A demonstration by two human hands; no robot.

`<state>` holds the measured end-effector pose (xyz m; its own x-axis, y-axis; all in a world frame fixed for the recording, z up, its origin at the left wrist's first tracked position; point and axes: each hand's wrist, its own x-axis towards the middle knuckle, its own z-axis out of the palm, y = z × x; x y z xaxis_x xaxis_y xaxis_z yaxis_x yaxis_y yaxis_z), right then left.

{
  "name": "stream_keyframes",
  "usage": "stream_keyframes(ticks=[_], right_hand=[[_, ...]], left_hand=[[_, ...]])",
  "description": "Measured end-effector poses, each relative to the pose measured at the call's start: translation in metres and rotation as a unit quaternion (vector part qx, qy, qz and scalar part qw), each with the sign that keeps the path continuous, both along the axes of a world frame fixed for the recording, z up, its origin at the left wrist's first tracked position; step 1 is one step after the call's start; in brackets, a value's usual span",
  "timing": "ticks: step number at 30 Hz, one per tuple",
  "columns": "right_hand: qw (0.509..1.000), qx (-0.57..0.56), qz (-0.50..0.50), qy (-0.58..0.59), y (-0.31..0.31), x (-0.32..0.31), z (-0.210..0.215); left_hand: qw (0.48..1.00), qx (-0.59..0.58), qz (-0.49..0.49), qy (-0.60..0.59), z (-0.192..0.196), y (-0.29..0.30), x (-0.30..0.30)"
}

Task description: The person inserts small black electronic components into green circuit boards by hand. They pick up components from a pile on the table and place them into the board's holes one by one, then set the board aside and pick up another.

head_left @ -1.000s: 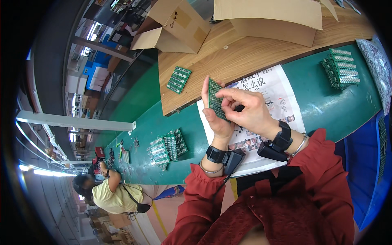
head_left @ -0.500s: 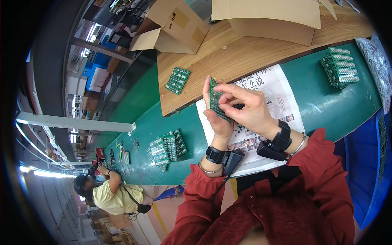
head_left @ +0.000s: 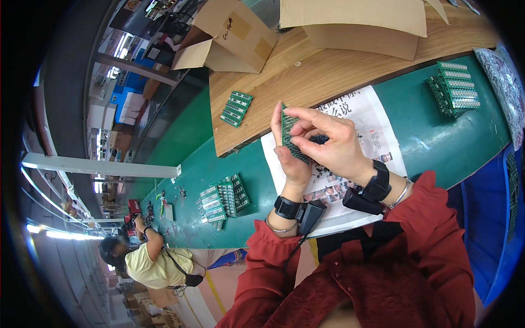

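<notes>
A green circuit board panel [head_left: 287,130] stands tilted above the newspaper, gripped along its edge by my left hand [head_left: 295,167]. My right hand [head_left: 331,134] is at the board's face, thumb and fingertips drawn together in a pinch. Whatever lies between those fingertips is too small or hidden to make out. Beneath both hands a printed newspaper sheet [head_left: 383,123] covers part of the green tabletop [head_left: 421,145]. Small black pieces [head_left: 331,176] are scattered on the paper, partly hidden by my right hand and wrist.
Another board [head_left: 237,108] lies on the raised wooden surface [head_left: 284,74], near cardboard boxes [head_left: 240,41] [head_left: 361,33]. Board stacks sit left [head_left: 224,198] and right [head_left: 453,90]. A plastic bag [head_left: 503,87] and blue bin [head_left: 486,218] are at right. A person [head_left: 158,262] works far left.
My right hand's fingers have shifted slightly against the board, which my left hand still holds in nearly the same place. The other person's hand has moved a little.
</notes>
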<state>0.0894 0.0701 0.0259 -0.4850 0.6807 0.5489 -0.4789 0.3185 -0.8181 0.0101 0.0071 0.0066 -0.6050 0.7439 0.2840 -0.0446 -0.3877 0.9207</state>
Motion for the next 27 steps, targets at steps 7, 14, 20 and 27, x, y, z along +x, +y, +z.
stream_keyframes(ticks=[7, 14, 20, 27], right_hand=[[0.997, 0.061, -0.050, 0.007, 0.000, 0.001, 0.000], [0.999, 0.041, -0.002, -0.023, 0.004, 0.005, 0.005], [1.000, -0.007, 0.014, 0.006, 0.004, 0.002, 0.004], [1.000, 0.027, -0.006, 0.002, 0.004, 0.003, 0.004]], left_hand=[[0.994, -0.033, 0.033, 0.099, -0.003, 0.000, -0.004], [0.998, -0.013, 0.004, 0.063, -0.007, -0.001, -0.005], [1.000, 0.003, -0.013, 0.001, 0.002, 0.001, 0.002], [0.999, -0.004, -0.001, 0.048, -0.003, 0.001, -0.002]])
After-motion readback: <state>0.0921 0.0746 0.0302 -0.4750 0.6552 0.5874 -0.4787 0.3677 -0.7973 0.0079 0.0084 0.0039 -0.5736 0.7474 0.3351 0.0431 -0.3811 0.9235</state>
